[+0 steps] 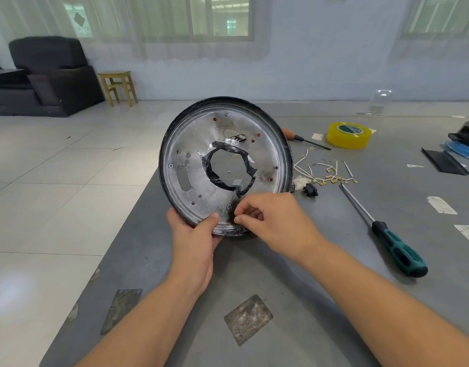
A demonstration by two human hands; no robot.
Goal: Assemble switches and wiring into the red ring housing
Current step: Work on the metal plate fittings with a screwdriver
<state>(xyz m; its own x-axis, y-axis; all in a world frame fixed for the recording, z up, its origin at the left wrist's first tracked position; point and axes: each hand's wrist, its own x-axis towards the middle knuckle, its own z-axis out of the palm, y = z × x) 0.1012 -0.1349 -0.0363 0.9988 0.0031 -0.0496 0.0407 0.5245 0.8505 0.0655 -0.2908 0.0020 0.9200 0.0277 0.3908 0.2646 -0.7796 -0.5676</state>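
Ring housing (225, 165) is held up on edge over the table's near-left part, metal plate side facing the person, black rim round it, red showing only through small holes. Left hand (193, 245) grips the lower rim, thumb on the plate. Right hand (270, 221) has fingers curled, pinching something small and dark at the plate's bottom edge; can't tell what. Central hole is lined with black tape.

Progress looks early: loose wires with terminals (326, 173) and a black switch (311, 189) lie unfitted on the table mid-right. Green-handled screwdriver (387, 234) near the right edge, orange-handled one (302, 137) and yellow tape roll (349, 135) toward the far side.

Grey table (281, 300), tiled floor, dark armchair (45, 75) and wooden stool (118, 87) by the wall.
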